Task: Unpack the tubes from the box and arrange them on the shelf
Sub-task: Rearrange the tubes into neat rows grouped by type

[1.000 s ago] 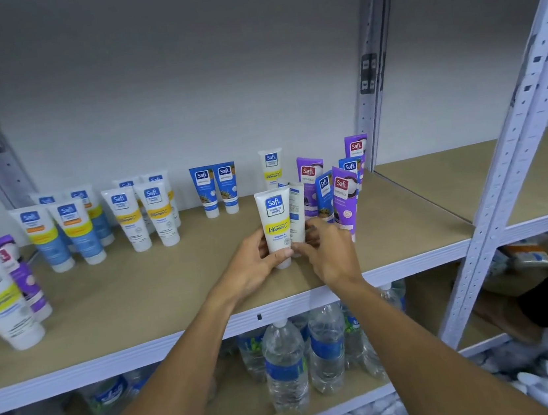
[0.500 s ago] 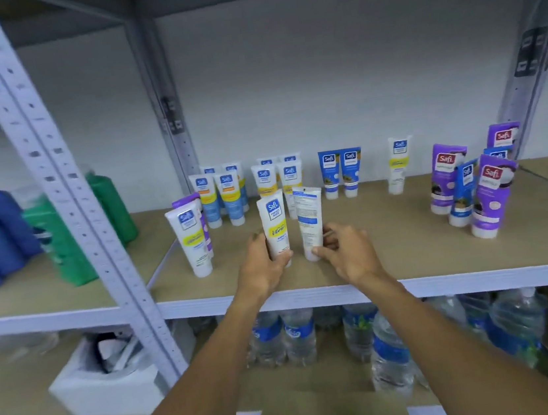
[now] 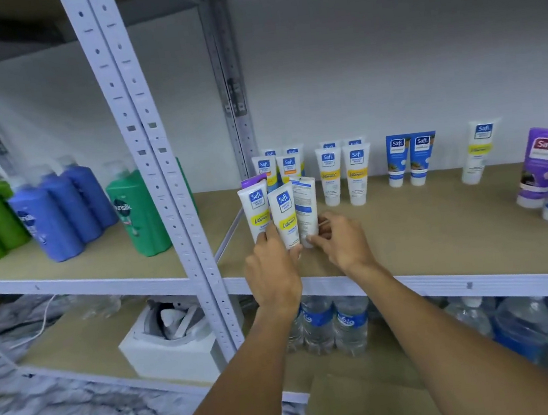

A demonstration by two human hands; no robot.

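Note:
My left hand (image 3: 275, 269) grips a white tube with a yellow band (image 3: 284, 214), standing upright on the shelf board (image 3: 423, 223). My right hand (image 3: 340, 240) holds a second white tube (image 3: 305, 208), its printed back facing me, right beside the first. Another yellow-band tube (image 3: 255, 209) stands just left of them, with a purple tube (image 3: 251, 182) peeking out behind it. Rows of white tubes (image 3: 342, 174), two blue tubes (image 3: 411, 157), a lone white tube (image 3: 478, 151) and purple tubes (image 3: 543, 167) stand further back and right. The cardboard box (image 3: 369, 402) sits below my arms.
A grey perforated upright (image 3: 158, 173) rises just left of my hands. Green and blue shampoo bottles (image 3: 56, 216) fill the left bay. Water bottles (image 3: 335, 324) and a white foam box (image 3: 176, 347) sit on the lower shelf.
Both hands have carried the two tubes leftward along the shelf, from the purple tubes to beside the yellow-band tube at the left end. The view has swung left.

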